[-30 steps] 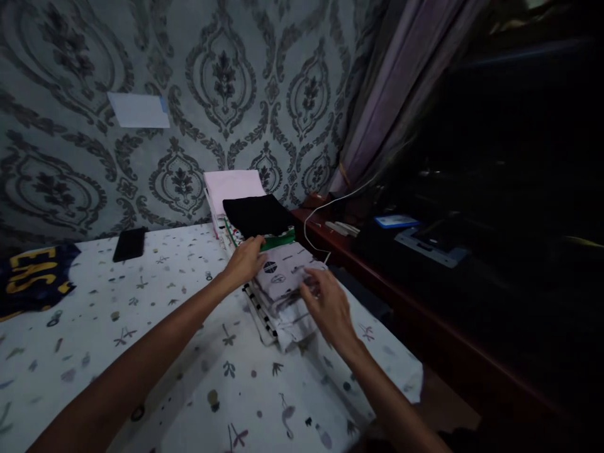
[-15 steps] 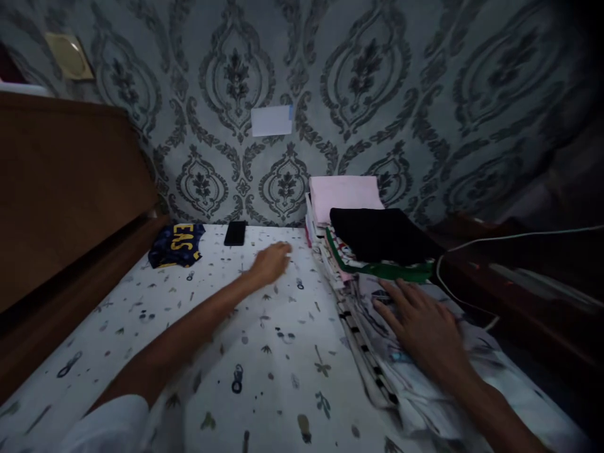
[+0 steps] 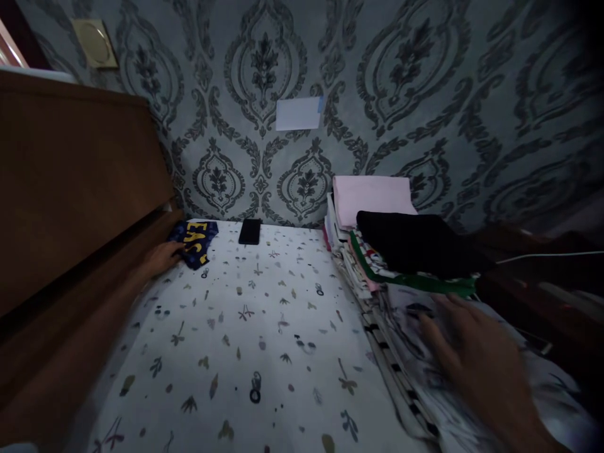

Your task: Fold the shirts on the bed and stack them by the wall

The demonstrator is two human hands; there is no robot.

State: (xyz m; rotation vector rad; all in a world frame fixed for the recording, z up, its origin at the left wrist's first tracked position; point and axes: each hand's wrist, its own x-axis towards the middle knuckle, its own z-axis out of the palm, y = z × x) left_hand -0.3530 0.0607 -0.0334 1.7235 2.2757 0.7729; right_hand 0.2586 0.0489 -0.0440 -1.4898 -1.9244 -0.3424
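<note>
At the left edge of the bed, my left hand (image 3: 163,259) has its fingers curled over the left side of a small navy shirt (image 3: 197,238) with yellow lettering. The fabric creases near the fingers, which are partly blurred. My right hand (image 3: 481,358) lies spread over a pile of folded light grey clothes (image 3: 406,308) and is smeared by motion. Behind it, the stack carries a black folded garment (image 3: 415,242), a green-edged piece (image 3: 425,283) and a pink folded cloth (image 3: 372,195).
A black phone (image 3: 250,231) lies on the patterned white sheet (image 3: 264,302) near the wall. Along the left stands a brown wooden cabinet (image 3: 75,182). Patterned wallpaper bears a white card (image 3: 299,114). A pale cable (image 3: 547,255) crosses dark items at the right.
My left hand has moved left from the middle of the sheet to the navy shirt, whose lower edge has shifted. My right hand stays over the pile. The view has turned slightly left.
</note>
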